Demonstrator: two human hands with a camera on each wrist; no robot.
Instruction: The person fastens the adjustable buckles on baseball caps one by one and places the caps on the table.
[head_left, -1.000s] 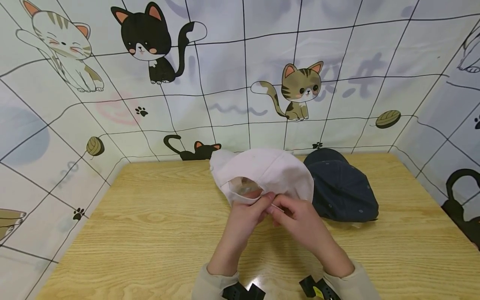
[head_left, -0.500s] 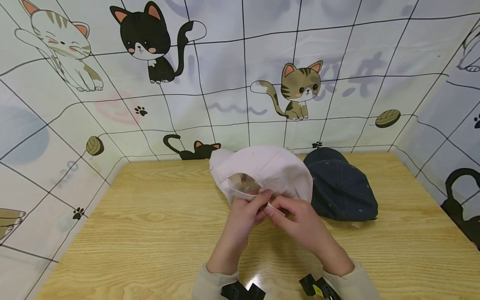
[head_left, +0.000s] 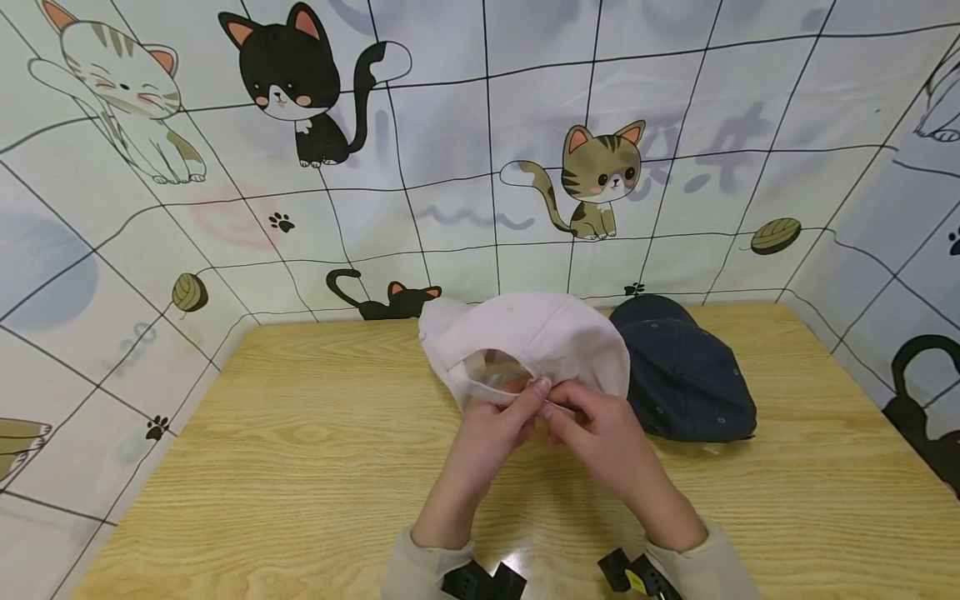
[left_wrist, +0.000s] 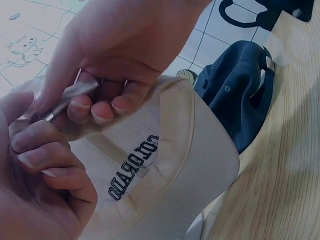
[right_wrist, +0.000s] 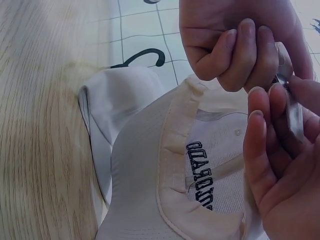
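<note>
A pale pinkish-white baseball cap [head_left: 555, 333] is held above the table, its back opening facing me. In the left wrist view, dark "COLORADO" lettering [left_wrist: 134, 167] shows inside it. My left hand [head_left: 491, 437] pinches the cap's back strap beside the opening. Close against it, my right hand [head_left: 603, 429] pinches the strap's other part between thumb and fingers. In the right wrist view, the strap [right_wrist: 295, 120] runs between the two hands, with a small dark piece at their meeting point, mostly covered by fingers.
A navy cap [head_left: 686, 379] lies to the right on the wooden table [head_left: 300, 467]. Another pale cap-like piece of fabric [right_wrist: 120, 95] is beside the held cap. Cat-patterned cloth walls [head_left: 450, 167] stand along the back and sides.
My right fingers have moved up against the left ones, and the strap end that stuck out between them is now mostly covered. The cap has shifted slightly right.
</note>
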